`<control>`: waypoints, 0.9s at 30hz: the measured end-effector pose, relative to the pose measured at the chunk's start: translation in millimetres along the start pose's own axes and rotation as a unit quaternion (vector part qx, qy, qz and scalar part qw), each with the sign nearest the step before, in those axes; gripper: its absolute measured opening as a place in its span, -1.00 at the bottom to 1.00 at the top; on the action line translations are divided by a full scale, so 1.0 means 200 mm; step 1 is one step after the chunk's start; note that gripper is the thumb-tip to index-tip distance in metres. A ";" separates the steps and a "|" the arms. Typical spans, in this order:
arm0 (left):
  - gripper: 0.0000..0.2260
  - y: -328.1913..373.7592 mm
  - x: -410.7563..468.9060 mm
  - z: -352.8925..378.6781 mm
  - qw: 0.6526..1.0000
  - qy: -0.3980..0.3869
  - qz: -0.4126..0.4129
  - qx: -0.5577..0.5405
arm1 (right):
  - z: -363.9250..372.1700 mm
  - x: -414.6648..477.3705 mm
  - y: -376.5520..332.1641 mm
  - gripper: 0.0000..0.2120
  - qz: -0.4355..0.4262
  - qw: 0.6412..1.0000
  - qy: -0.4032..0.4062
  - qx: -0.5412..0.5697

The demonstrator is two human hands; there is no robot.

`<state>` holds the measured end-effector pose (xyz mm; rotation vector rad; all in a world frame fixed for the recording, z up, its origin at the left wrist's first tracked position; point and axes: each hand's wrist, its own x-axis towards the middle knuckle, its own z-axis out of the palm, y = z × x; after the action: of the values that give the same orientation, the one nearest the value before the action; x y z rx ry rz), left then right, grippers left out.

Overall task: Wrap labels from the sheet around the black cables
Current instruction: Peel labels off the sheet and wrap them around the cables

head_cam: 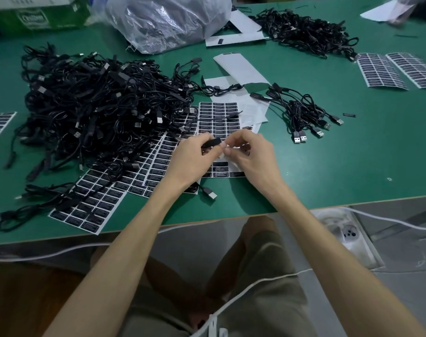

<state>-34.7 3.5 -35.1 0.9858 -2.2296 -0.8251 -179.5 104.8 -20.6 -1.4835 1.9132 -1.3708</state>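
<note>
Left hand (192,156) fingers clamped around the stubby plastic block of one cable (213,142), centre frame, held just above the label sheet (218,115) so the reach to the stickers is short. Right hand (253,154) thumb and forefinger pinched onto the block's right end, probably pressing a label down; the label is too small to confirm. Raw pile (92,100) is at left, a thin glossy tangle. A smaller bundle (302,110) lies at right, likely finished. Matte green table (328,166).
</note>
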 end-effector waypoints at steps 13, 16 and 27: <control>-0.67 0.01 -0.01 -0.01 0.998 0.003 -0.017 -0.062 | -0.01 -0.01 -0.01 -0.91 0.003 0.999 0.004 0.039; -0.71 0.02 -0.01 -0.02 0.997 0.006 -0.021 -0.070 | 0.00 -0.02 -0.02 -0.79 -0.014 0.999 -0.011 0.047; -0.65 0.01 -0.01 -0.02 0.999 -0.023 -0.008 -0.024 | 0.00 -0.02 -0.01 -0.91 -0.011 0.998 0.003 0.061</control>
<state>-32.1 6.3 -31.7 0.9721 -2.2327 -0.9137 -177.2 107.5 -19.9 -1.4483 1.7877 -1.4740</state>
